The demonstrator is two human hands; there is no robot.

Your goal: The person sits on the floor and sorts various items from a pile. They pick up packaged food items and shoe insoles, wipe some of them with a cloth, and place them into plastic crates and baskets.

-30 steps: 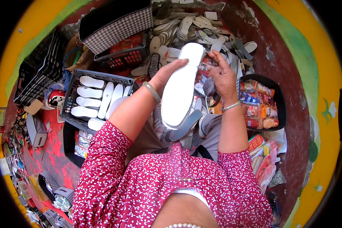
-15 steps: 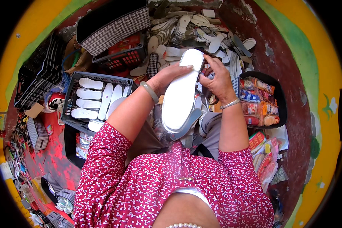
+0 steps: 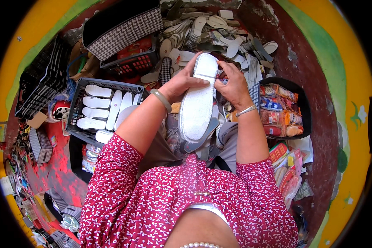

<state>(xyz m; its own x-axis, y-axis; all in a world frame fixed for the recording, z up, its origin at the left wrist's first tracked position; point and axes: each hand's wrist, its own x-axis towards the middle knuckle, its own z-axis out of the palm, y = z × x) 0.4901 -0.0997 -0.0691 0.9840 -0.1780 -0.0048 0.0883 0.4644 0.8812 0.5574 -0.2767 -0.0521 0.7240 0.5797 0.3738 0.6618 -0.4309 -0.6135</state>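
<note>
A white shoe sole [image 3: 196, 105] is held up in front of me, its broad end low and its narrower end high. My left hand [image 3: 185, 82] grips its left side, the thumb lying across the white face and the fingers behind. At the upper right edge of the sole, my right hand [image 3: 234, 87] is closed with thumb and index finger pinched together. Whatever sits in that pinch is too small to make out. Below the sole, grey soles [image 3: 206, 138] rest about my lap.
A dark crate [image 3: 76, 109] of white soles [image 3: 97, 102] stands at left. Behind my hands lies a heap of loose soles [image 3: 198, 27]. On the right is a black bin [image 3: 305, 120] with bundles of coloured yarn [image 3: 273, 118]. A houndstooth box [image 3: 128, 35] sits far left.
The white sole has turned slightly more upright and tilted, so its stitched rim shows more. My right hand has shifted a little down and left along its edge.
</note>
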